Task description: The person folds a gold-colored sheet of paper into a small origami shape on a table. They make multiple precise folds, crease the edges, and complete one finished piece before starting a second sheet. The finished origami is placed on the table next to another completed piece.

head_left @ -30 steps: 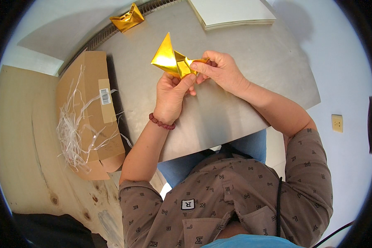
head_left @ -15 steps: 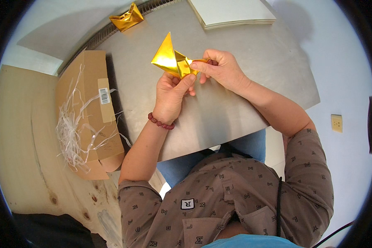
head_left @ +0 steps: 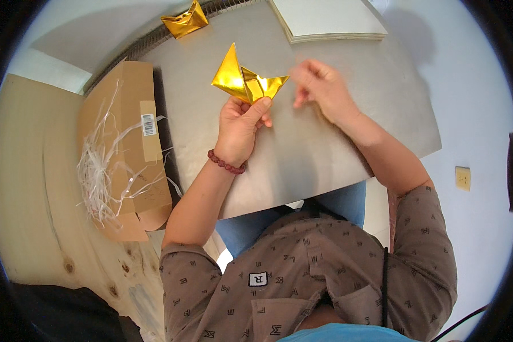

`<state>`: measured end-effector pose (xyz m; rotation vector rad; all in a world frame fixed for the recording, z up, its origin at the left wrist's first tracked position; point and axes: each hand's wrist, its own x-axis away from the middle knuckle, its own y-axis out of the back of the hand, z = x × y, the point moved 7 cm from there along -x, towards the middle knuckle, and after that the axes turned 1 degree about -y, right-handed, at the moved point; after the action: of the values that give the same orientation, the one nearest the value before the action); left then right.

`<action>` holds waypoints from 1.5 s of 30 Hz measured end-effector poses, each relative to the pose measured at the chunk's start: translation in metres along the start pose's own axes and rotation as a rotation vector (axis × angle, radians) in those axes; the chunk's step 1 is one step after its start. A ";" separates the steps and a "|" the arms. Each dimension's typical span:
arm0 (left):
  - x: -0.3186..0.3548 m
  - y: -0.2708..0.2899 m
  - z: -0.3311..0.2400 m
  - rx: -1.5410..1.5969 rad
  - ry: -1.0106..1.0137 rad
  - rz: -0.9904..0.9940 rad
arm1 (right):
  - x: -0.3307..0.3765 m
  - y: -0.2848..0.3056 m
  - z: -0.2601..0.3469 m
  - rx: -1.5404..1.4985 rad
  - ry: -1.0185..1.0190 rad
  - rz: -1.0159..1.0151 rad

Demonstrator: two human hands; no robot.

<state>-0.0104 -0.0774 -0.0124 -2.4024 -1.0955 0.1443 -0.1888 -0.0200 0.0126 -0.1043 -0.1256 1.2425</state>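
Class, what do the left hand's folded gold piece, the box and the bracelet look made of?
Folded gold piece: probably foil paper, shiny, with bright highlights and crisp creases.
Box: likely matte cardboard, brown with flaps.
Bracelet: reddish beads, perhaps wood; too small to tell.

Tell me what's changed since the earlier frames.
The right hand has let go of the right point of the gold folded paper and moved rightward, blurred. The left hand still pinches the paper from below; the second gold piece, white stack and cardboard box look undisturbed.
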 end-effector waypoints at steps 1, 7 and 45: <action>0.000 -0.001 0.000 0.005 -0.001 0.009 | 0.004 -0.010 -0.010 0.028 -0.086 0.079; 0.004 -0.003 0.000 -0.045 0.010 0.001 | 0.005 -0.034 -0.016 0.066 0.015 0.246; 0.000 0.004 -0.016 -0.024 -0.067 0.137 | 0.001 -0.006 0.006 -0.004 0.067 0.359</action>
<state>-0.0028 -0.0860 -0.0006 -2.5107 -0.9660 0.2605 -0.1837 -0.0209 0.0197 -0.1780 -0.0520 1.5947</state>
